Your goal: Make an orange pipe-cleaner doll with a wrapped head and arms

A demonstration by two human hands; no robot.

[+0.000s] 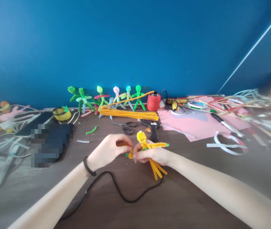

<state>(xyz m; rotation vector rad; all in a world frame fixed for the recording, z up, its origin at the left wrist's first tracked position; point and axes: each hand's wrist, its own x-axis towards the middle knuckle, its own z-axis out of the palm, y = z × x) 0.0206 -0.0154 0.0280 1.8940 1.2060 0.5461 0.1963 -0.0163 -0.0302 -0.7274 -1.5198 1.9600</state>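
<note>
A pipe cleaner figure (141, 136) with a coiled yellow head is gripped by my right hand (153, 154). One wrapped orange arm with a green tip points right, and several straight orange strands hang below. My left hand (111, 148), with a dark band at the wrist, pinches an orange pipe cleaner (123, 144) beside the figure's other arm. That arm's green tip shows between the two hands. Part of the figure's body is hidden behind my right fingers. A black glue gun (152, 127) lies just beyond, next to dark scissors (127, 127).
Finished pipe cleaner figures (138, 97) stand along the blue wall. In front of them lies a bundle of orange pipe cleaners (128, 113), near a red twine roll (153, 101). Pink paper (187, 127) and sticks are at right. A black cable (125, 198) crosses the near table.
</note>
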